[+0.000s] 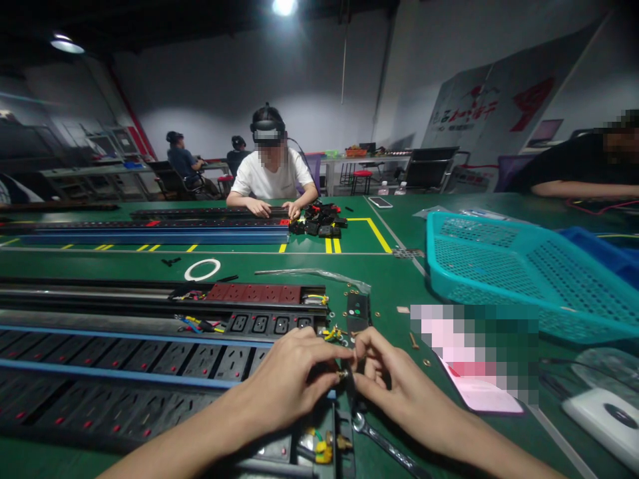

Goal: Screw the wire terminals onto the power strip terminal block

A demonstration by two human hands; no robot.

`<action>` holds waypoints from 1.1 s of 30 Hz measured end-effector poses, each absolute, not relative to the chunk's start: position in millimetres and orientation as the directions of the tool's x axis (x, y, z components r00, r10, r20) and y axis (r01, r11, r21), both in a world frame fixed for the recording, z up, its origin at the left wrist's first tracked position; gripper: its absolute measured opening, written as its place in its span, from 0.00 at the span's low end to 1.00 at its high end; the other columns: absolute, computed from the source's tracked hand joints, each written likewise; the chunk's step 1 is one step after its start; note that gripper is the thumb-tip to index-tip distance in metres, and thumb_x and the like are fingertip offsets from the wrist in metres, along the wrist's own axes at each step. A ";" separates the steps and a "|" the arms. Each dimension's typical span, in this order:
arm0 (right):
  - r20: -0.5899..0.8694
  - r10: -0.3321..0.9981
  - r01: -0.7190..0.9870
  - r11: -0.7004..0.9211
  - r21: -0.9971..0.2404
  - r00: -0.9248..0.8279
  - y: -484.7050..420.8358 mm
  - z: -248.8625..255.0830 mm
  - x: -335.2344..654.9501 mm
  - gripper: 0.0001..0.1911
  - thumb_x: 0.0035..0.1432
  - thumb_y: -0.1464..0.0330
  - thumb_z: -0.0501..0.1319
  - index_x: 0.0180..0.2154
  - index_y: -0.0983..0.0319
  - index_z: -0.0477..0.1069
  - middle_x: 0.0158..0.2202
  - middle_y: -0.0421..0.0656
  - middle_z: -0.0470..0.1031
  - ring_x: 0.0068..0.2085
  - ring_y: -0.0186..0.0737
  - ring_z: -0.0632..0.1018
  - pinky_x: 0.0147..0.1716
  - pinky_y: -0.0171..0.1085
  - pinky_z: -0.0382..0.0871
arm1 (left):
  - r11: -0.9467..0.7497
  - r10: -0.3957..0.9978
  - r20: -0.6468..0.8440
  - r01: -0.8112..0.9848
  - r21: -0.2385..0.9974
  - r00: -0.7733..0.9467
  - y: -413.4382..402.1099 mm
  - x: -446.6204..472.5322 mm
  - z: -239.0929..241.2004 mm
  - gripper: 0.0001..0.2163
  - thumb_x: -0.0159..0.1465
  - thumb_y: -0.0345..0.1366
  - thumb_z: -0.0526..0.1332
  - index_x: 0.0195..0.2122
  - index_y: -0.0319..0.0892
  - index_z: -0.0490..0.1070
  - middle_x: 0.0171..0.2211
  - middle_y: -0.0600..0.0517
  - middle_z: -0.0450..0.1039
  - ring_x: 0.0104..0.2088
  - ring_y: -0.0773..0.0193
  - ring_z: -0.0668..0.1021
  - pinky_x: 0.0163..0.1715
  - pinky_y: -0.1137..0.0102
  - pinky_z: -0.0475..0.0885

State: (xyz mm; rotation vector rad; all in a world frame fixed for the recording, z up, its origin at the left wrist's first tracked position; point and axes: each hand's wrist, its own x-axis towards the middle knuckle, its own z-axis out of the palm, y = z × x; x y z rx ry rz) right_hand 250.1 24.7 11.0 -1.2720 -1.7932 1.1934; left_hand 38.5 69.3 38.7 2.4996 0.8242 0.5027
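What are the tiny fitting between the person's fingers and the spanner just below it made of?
The small fitting looks like brass, going by its yellow metallic glint, though fingers hide most of it. The open-end spanner looks like chrome-plated steel, with a bright, silvery shine; the plating can't be confirmed from here.

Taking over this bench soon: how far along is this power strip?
Done: the socket row on the black power strip looks fitted. In hand: the left hand and right hand pinch a small brass fitting at its end. Left: yellow-wired connectors lie loose there, with small brass washers and a spanner nearby.
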 end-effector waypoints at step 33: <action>-0.036 0.930 0.442 0.140 -0.886 -0.367 27.7 23.5 253.1 0.05 0.61 0.73 0.60 0.40 0.59 0.67 0.27 0.34 0.64 0.29 0.34 0.67 0.28 0.31 0.60 | -0.736 0.612 0.203 0.456 0.501 0.765 67.6 39.2 36.9 0.14 0.64 0.26 0.65 0.50 0.44 0.74 0.40 0.50 0.77 0.40 0.57 0.73 0.40 0.65 0.66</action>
